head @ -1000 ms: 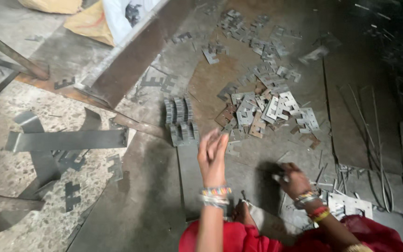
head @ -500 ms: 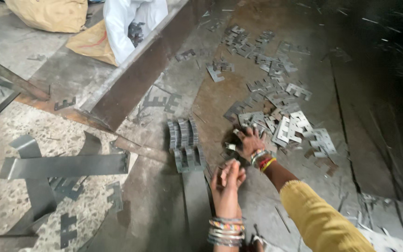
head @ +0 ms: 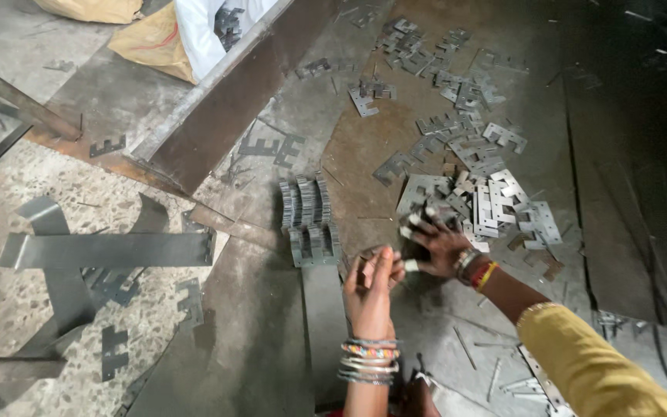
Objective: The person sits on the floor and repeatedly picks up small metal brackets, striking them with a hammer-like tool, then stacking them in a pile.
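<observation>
1. Your right hand point(head: 438, 245) spreads open-fingered over the near edge of the loose plates point(head: 488, 205), fingertips touching them, gripping nothing yet.
2. Your left hand point(head: 370, 289) stands edge-up, fingers straight and together, a few small pieces seemingly pressed against the palm; I cannot tell how firmly.
3. The stack point(head: 309, 220) sits just beyond your left fingertips.
4. Looks like gathering: next calls for pinching plates squarely, edges aligned.
5. Dusty floor point(head: 218, 340), steel beam point(head: 225, 100), sacks point(head: 156, 35) further off.

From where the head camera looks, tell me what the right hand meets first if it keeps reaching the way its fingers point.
Probably the pile of loose stamped metal plates; the right hand has fingertips at its near edge, though contact is unclear.
</observation>
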